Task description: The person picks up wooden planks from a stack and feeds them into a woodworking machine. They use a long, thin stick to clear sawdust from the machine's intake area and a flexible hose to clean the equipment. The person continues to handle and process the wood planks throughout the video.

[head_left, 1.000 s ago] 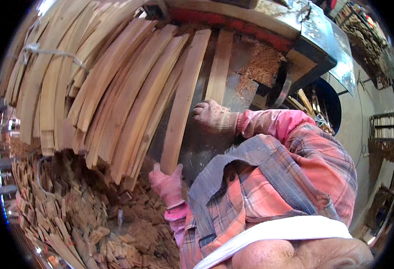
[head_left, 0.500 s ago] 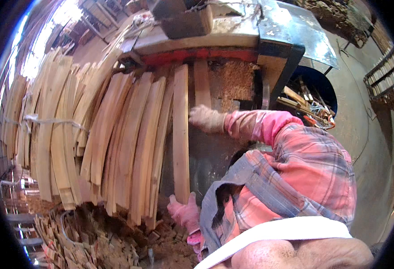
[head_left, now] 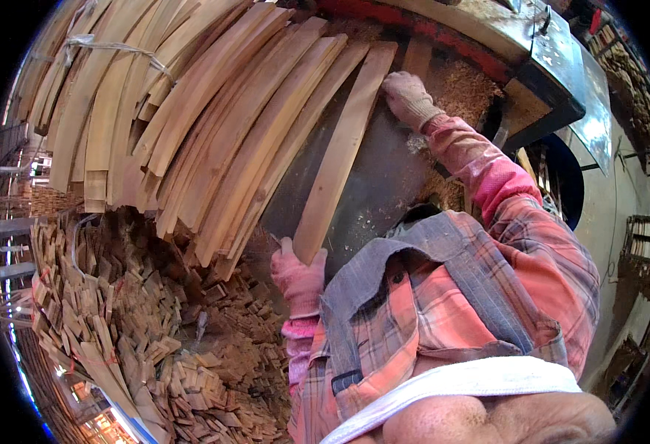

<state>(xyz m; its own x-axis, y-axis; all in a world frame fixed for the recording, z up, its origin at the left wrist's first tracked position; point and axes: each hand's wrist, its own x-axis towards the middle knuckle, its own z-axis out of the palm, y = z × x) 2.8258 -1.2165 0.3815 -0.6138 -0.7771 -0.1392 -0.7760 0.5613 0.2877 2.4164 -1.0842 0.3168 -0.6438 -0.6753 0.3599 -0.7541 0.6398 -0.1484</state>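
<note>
A long, flat wooden board [head_left: 343,152] lies at a slant before me, its far end beside a row of similar boards [head_left: 247,126]. My left hand [head_left: 299,277], in a dusty pinkish glove, is closed around its near end. At the board's right edge, close to the far end, my right hand [head_left: 411,102] is closed in a pale glove, its curled fingers against the edge. The fingertips of that hand are hidden. Beneath the board shows a dark, dusty metal surface [head_left: 380,181].
A large heap of wood offcuts [head_left: 184,348] fills the lower left. Boards tied with a pale strap [head_left: 118,46] stand at the upper left. Ahead is a machine with a red edge [head_left: 428,33] and a metal cover [head_left: 591,103]. Sawdust [head_left: 469,92] lies near my right hand.
The view has swung, showing more of the offcut heap. In it the board now slants up to the right. My right hand has moved along the board toward its far end; my left stays at the near end.
</note>
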